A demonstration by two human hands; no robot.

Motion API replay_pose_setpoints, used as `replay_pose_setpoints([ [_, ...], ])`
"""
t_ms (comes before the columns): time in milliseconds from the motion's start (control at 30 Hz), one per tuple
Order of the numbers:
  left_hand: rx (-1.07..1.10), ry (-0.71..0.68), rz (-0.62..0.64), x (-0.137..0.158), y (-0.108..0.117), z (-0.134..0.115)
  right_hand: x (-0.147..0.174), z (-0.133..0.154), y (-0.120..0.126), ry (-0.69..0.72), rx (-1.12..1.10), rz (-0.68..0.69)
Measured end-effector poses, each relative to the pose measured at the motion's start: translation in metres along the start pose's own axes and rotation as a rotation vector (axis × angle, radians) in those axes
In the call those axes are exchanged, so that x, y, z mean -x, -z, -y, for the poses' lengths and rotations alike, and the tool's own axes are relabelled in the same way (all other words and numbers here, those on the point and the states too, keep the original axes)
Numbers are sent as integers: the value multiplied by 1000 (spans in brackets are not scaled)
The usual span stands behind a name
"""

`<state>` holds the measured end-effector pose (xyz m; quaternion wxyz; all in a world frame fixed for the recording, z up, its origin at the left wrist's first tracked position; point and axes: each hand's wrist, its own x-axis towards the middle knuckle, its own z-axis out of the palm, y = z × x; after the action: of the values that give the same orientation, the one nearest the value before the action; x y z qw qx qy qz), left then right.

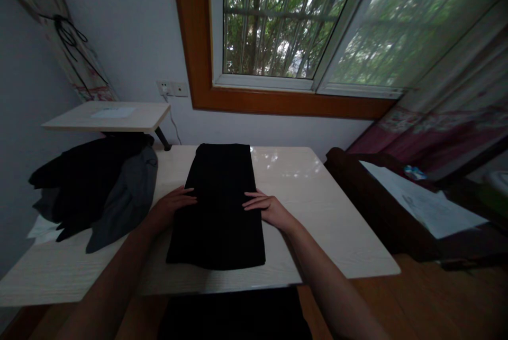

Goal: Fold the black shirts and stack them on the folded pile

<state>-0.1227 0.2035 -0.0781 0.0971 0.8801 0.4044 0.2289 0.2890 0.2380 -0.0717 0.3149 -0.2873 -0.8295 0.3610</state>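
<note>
Flatly laid: oblong matte black cloth [221, 229] | left hand [171, 205], right hand [267, 208]: unclenched, atop edges

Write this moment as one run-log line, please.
left hand: on left edge of black cloth; right hand: on its right edge; cloth: flat on table; dark clothes: piled at left

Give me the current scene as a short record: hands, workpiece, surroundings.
Workpiece: black cloth, lying flat in a long rectangle on the pale table
Left edge: left hand, resting partly over the cloth
Right edge: right hand, likewise
Far left: pile of dark clothes
Left rear: raised shelf bearing a white sheet
Background: window
</note>
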Motion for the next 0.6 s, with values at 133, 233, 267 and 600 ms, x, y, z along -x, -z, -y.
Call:
replay_pose_setpoints([
  [133, 68, 82, -38, 2, 2, -1, 0, 1, 5, -89, -125, -28],
  [233, 116, 183, -5, 5, 5, -1, 2, 5, 8, -143, -245, -6],
  [267, 132, 214, 20, 6, 5, -1, 3, 6, 10, -161, -284, 8],
  [600, 254, 347, 261, 19, 38, -60, 20, 34, 31, -462, -473, 254],
])
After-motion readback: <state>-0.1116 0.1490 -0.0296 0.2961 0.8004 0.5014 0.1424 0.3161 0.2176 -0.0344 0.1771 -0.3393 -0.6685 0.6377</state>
